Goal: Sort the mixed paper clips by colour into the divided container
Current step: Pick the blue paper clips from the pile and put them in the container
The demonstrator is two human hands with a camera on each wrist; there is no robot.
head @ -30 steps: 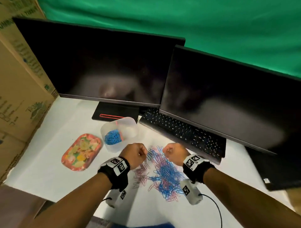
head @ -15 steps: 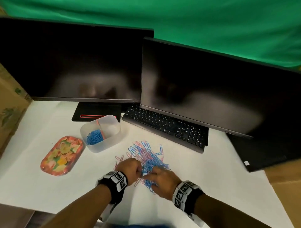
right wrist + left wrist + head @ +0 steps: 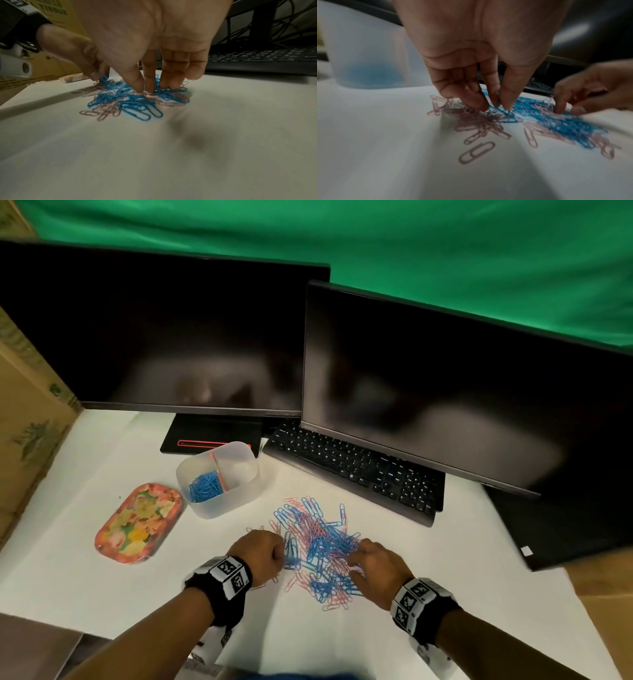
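A mixed pile of blue and pink paper clips (image 3: 318, 549) lies on the white table in front of me. The clear divided container (image 3: 236, 498) stands to its far left, with blue clips (image 3: 205, 487) in its left compartment; the right compartment looks empty. My left hand (image 3: 281, 556) is at the pile's left edge, and its thumb and fingers pinch a blue clip (image 3: 498, 104). My right hand (image 3: 352, 566) is at the pile's right side. Its fingertips (image 3: 150, 86) point down and press into the clips (image 3: 130, 100) without a clear hold on any.
A flowered oval tray (image 3: 138, 522) lies left of the container. A black keyboard (image 3: 356, 470) and two dark monitors (image 3: 445, 392) stand close behind the pile. Cardboard boxes (image 3: 27, 422) wall the left side. Bare white table (image 3: 308, 638) lies in front of the pile.
Both hands came down and toward me from the pile's far edge onto the clips. Since then the right hand has shifted to the pile's right side, and the left fingers have pinched a blue clip.
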